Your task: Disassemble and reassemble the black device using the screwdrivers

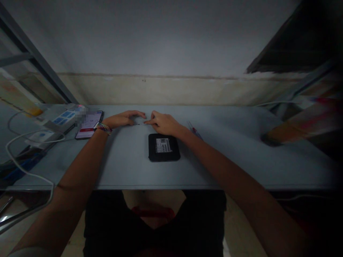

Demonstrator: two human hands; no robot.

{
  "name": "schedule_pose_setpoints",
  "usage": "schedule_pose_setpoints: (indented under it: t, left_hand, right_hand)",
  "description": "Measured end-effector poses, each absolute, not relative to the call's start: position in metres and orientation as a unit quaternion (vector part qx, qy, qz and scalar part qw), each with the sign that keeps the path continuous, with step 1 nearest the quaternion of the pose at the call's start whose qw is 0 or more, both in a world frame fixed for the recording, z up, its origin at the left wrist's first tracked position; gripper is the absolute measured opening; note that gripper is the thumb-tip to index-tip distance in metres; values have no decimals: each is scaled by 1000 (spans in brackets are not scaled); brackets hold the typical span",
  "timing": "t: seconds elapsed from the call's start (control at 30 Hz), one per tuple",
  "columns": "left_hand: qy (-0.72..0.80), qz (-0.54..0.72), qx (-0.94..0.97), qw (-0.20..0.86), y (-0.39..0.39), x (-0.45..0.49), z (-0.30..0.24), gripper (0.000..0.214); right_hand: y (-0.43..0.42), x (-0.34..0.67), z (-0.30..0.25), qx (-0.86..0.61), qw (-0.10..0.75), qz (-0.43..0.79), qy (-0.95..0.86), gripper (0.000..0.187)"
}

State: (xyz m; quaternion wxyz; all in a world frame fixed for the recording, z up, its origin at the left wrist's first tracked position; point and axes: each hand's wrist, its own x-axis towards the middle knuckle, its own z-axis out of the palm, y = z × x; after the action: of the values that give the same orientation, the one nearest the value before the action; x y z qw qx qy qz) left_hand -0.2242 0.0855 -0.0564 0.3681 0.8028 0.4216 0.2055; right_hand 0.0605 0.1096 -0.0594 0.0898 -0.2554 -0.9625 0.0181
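On the tabletop, my right hand pinches one end of a thin metal rod between thumb and fingers. The rod lies level and points left; its exact kind is too small to make out. My left hand, with a woven bracelet at the wrist, rests at the rod's other end. Its thumb and fingers are curved apart, with a gap between them. Just below my right hand lies a flat black square box with rounded corners and a white printed label.
A phone with a lit screen lies left of my left hand, beside a white power strip and white cable. A slim tool with a red and blue handle lies behind my right forearm. A blurred bottle stands right.
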Motion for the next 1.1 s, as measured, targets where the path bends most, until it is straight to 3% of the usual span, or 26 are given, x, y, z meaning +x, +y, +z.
schedule_pose_setpoints:
  t: [0.63, 1.1]
  left_hand:
    - [431, 219, 786, 384, 85, -223, -59, 63]
    - [442, 223, 784, 374, 85, -223, -61, 56]
  right_hand:
    - [111, 60, -61, -238, 101, 7, -966, 46]
    - [111, 84, -49, -224, 149, 104, -958, 46]
